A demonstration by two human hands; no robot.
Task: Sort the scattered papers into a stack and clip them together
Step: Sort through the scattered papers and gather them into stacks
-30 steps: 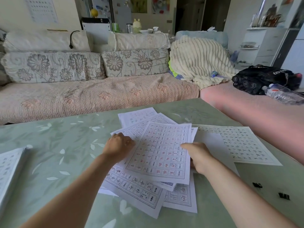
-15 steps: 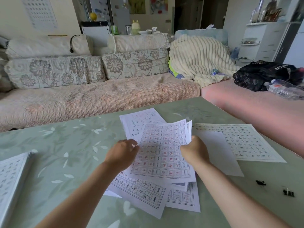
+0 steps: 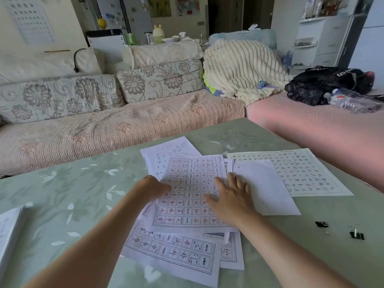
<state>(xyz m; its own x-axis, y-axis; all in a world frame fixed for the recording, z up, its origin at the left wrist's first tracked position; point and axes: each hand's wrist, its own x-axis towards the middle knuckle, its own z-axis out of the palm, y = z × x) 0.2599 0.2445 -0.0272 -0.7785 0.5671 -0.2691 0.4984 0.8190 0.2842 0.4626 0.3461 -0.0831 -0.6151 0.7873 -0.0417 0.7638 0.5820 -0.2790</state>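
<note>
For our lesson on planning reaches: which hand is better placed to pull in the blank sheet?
Probably the right. The right hand lies flat on the pile beside the blank sheet; the left hand grips the pile's opposite edge, farther away.

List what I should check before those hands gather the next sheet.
1. Right hand flat on the top sheet: ok.
2. Left hand gripping that sheet's edge: cannot tell.
3. Pile squared up: not ok, the lower sheets fan out.
4. Blank sheet and far sheet gathered: not ok, both lie to the right of the pile.
5. Clips ready: ok, two lie on the table.
</note>
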